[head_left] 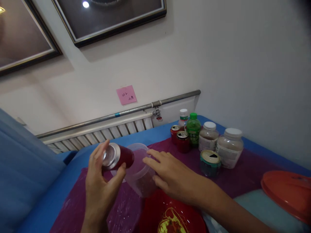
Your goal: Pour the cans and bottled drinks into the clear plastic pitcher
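A dark red drink can (122, 157) is in my left hand (100, 181), its fingers and thumb closed around it. The can is tipped, with its silver base toward me and its other end over the mouth of a clear plastic tub (142, 183). My right hand (167, 170) grips the tub's right side at the rim, with its fingertips over the edge. Whether anything runs from the can I cannot tell. Below the tub lies a glossy red item (167, 210) with a gold design.
On the purple plastic sheet (126, 210) at right stand red cans (182, 142), a green bottle (193, 129), a white-capped bottle (183, 118), white-lidded jars (229, 147) and a teal-rimmed can (210, 163). An orange lid (288, 194) lies at lower right. A radiator (97, 132) runs along the wall.
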A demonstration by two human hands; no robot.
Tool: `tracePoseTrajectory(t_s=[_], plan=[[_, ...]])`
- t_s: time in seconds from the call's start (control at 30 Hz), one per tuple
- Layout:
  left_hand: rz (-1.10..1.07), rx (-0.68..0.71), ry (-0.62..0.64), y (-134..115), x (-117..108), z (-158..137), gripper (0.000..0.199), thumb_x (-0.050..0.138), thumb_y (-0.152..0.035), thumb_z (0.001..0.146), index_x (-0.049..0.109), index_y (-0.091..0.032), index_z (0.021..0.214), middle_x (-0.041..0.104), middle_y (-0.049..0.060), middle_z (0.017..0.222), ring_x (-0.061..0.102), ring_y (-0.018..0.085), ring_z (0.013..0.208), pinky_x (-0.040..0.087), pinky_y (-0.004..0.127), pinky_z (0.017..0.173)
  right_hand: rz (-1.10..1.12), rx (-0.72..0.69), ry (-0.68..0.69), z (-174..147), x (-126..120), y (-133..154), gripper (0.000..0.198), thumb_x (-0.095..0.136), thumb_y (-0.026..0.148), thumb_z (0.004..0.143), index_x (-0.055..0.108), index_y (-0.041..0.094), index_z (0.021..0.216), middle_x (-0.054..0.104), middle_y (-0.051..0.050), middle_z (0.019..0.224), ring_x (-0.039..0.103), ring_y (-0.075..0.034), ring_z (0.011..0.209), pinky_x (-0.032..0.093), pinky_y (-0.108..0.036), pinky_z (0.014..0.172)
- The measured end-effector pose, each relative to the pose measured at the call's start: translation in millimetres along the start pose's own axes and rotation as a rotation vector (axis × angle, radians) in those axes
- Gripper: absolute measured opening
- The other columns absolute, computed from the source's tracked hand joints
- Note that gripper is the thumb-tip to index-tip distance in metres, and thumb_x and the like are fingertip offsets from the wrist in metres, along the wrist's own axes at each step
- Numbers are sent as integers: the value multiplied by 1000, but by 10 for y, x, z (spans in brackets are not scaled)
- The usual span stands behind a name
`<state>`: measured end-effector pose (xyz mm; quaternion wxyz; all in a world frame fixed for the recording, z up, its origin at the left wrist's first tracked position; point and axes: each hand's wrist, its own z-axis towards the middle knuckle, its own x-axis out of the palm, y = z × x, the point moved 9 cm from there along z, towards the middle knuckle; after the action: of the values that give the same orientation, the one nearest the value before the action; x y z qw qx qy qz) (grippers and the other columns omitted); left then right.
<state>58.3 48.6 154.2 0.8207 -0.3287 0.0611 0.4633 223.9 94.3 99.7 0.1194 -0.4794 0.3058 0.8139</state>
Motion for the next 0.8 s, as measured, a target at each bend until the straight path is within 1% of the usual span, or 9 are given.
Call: tracePoseTrajectory(t_s=[0.13, 0.2, 0.3, 0.43, 0.53, 0.7, 0.8], plan=[[36, 66, 38, -146, -8, -15, 59, 65, -24, 79, 50, -33, 135, 50, 3, 141, 44, 25, 133, 36, 43, 111, 2, 1, -12, -11, -6, -6, 49, 48, 4, 83, 51, 21, 129, 50, -14, 139, 50, -27, 125, 41, -48, 103], [57, 97, 62, -203, -8, -14, 59, 63, -23, 79, 49, -32, 135, 51, 4, 139, 45, 24, 132, 37, 44, 110, 0, 6, -13, -12, -5, -13, 51, 48, 3, 82, 50, 21, 130, 49, -14, 140, 49, -28, 126, 40, -50, 104], [108, 109, 124, -224, 18, 15, 57, 61, -23, 78, 50, -29, 133, 54, 6, 135, 48, 25, 128, 39, 45, 108, -13, 14, -2, -13, 1, -16, 53, 48, 3, 80, 51, 19, 131, 47, -16, 143, 49, -31, 127, 41, -53, 103], [171, 92, 265, -197, 104, 73, 58, 59, -25, 76, 51, -29, 133, 54, 6, 133, 49, 26, 127, 42, 48, 105, -25, 18, -5, -22, -35, 3, 51, 49, 5, 81, 52, 17, 131, 47, -18, 142, 50, -33, 125, 45, -53, 99], [216, 37, 339, -142, 124, 106, 59, 60, -29, 73, 53, -25, 132, 54, 9, 130, 52, 28, 123, 45, 49, 102, -24, 32, -4, -32, -70, 11, 50, 49, 5, 80, 53, 18, 128, 51, -16, 137, 53, -32, 121, 46, -51, 97], [327, 2, 328, -108, -10, 107, 63, 62, -39, 68, 58, -17, 126, 57, 12, 121, 56, 31, 115, 45, 51, 101, 42, 19, -30, -40, -108, 4, 49, 51, 4, 78, 56, 21, 124, 52, -13, 137, 56, -29, 117, 46, -49, 97], [373, -32, 308, -59, -119, 70, 64, 62, -45, 68, 58, -16, 125, 58, 13, 121, 57, 32, 113, 46, 50, 100, 59, 20, -34, -43, -84, -31, 51, 53, 5, 78, 54, 22, 125, 51, -12, 138, 56, -28, 117, 45, -47, 98]])
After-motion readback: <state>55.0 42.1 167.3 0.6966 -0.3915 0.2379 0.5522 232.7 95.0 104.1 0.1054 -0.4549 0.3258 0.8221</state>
